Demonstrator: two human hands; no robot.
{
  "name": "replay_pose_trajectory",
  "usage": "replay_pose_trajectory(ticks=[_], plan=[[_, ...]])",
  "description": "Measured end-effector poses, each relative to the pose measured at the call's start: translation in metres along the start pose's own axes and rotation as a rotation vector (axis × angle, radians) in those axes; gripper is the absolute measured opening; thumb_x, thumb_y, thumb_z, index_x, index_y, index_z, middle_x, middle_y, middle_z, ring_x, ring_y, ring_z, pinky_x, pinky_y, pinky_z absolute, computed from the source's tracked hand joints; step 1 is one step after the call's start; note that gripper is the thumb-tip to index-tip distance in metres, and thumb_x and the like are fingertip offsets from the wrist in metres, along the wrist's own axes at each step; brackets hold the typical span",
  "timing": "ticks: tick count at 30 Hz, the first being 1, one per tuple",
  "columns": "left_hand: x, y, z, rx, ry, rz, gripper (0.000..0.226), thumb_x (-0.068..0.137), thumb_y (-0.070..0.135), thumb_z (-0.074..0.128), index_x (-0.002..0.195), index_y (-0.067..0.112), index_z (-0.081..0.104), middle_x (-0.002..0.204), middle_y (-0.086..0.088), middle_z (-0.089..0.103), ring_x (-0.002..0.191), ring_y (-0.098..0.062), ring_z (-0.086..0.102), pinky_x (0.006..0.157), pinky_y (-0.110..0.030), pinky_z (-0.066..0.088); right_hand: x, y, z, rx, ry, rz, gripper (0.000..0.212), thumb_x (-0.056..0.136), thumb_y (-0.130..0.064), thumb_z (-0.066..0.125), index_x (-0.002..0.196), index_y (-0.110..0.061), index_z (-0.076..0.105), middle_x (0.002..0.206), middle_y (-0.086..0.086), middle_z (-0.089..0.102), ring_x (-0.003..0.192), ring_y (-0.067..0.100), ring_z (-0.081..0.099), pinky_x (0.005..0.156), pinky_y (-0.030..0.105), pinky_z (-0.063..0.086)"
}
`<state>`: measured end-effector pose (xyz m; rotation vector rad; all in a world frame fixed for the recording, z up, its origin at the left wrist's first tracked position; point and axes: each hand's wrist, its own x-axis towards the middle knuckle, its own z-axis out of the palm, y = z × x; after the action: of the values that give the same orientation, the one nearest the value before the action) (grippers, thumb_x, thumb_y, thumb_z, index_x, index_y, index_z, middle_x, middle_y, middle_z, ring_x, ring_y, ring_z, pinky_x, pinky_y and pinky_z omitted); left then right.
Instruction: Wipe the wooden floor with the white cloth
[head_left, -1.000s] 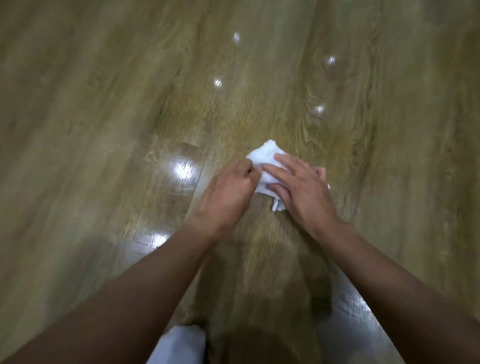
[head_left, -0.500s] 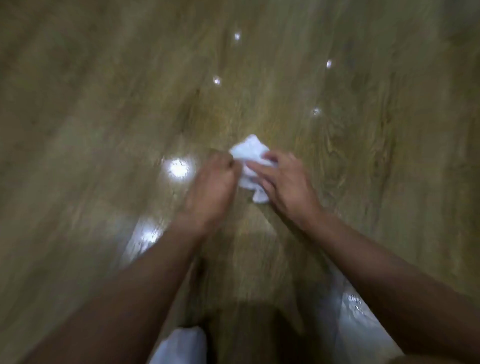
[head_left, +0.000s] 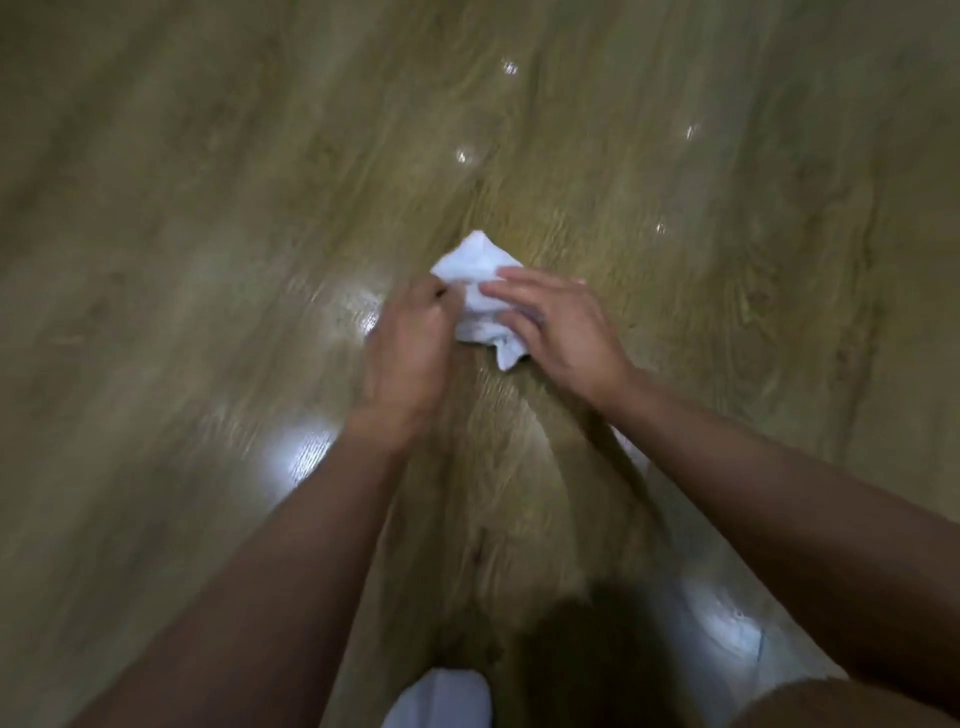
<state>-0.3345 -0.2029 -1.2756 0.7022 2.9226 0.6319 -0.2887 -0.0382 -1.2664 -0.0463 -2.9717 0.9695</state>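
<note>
A crumpled white cloth (head_left: 480, 291) lies bunched on the wooden floor (head_left: 208, 260) in the middle of the view. My left hand (head_left: 410, 348) is at its left edge, fingers curled and pinching the cloth's near left side. My right hand (head_left: 561, 327) lies over the cloth's right half with fingers stretched across it, thumb side curled under a fold. A corner of the cloth sticks out below my right palm. The picture is blurred by motion.
The glossy floor shows bright light reflections (head_left: 301, 447) left of my left forearm and small glints farther off. A white garment edge (head_left: 441, 696) and a dark shadow sit at the bottom near my body.
Both hands and the cloth have drifted slightly left and then back toward the middle. The cloth has become more bunched between the hands.
</note>
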Motion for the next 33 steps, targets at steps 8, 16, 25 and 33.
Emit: replay_pose_trajectory(ticks=[8,16,25,33], plan=[[-0.004,-0.035,-0.024,-0.063,0.07,-0.118,0.041,0.079,0.002,0.054,0.118,0.006,0.065,0.117,-0.016,0.063,0.108,-0.035,0.057,0.089,-0.041,0.046,0.014,-0.035,0.036,-0.082,-0.086,-0.113,0.038,0.096,-0.026,0.053,0.134,-0.027,0.053,0.146,-0.003,0.045,0.133,0.012,0.043,0.1,0.032,0.028],[0.063,-0.048,-0.024,-0.091,0.117,-0.167,0.039,0.083,0.008,0.049,0.117,0.016,0.066,0.116,-0.01,0.065,0.106,-0.028,0.059,0.088,-0.037,0.048,0.085,-0.038,0.038,-0.166,0.024,0.011,0.043,0.086,-0.031,0.042,0.125,-0.027,0.061,0.139,0.001,0.054,0.127,0.014,0.051,0.099,0.034,0.034],[0.058,-0.017,-0.004,-0.095,0.106,0.075,0.042,0.076,-0.002,0.054,0.115,0.009,0.067,0.117,-0.01,0.065,0.107,-0.033,0.056,0.084,-0.046,0.05,0.047,0.019,0.013,-0.231,0.049,-0.077,0.039,0.094,-0.018,0.048,0.131,-0.028,0.056,0.141,-0.003,0.051,0.128,0.015,0.05,0.093,0.035,0.033],[0.121,-0.023,-0.015,-0.12,0.093,0.064,0.04,0.072,0.015,0.043,0.098,0.005,0.072,0.105,-0.018,0.069,0.099,-0.036,0.061,0.089,-0.046,0.046,0.089,0.003,0.026,-0.258,0.047,0.011,0.053,0.083,-0.012,0.057,0.135,-0.023,0.051,0.147,0.001,0.045,0.135,0.02,0.042,0.096,0.034,0.027]])
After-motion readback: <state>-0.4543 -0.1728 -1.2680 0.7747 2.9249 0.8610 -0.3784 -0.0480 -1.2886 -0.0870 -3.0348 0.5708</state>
